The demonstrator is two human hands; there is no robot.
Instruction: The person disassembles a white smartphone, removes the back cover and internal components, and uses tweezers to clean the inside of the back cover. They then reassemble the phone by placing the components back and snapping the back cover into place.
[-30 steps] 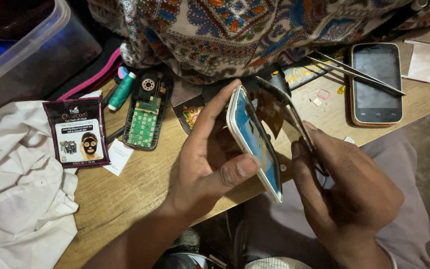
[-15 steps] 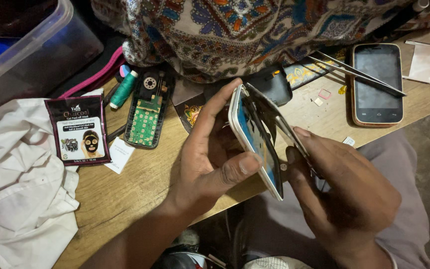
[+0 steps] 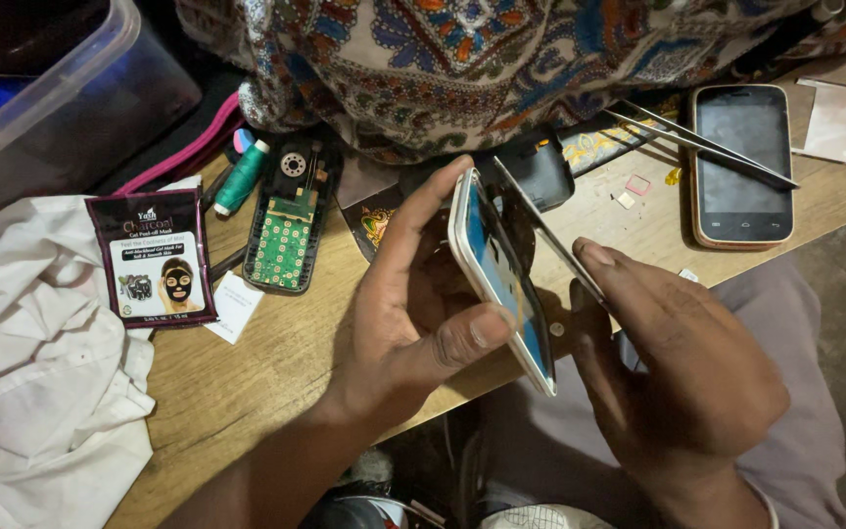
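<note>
My left hand [image 3: 413, 294] grips a white-framed smartphone [image 3: 501, 279] on edge above the near side of the wooden table [image 3: 247, 372], thumb on its lower rim, fingers behind it. My right hand [image 3: 678, 362] holds a thin dark panel [image 3: 540, 230] that stands angled away from the phone's face, attached near the bottom and parted at the top. Both hands are close together over my lap.
An opened small phone with a green circuit board [image 3: 291, 235] lies beside a teal thread spool [image 3: 242, 176]. A dark sachet [image 3: 149, 257], white cloth [image 3: 31, 392], clear plastic bin [image 3: 61, 98], patterned fabric [image 3: 462, 59], tweezers [image 3: 702, 142] and another smartphone [image 3: 741, 162] lie around.
The dark panel has swung closer to the white phone's face. My right hand's fingers have slid up along it. The left hand holds the phone as before.
</note>
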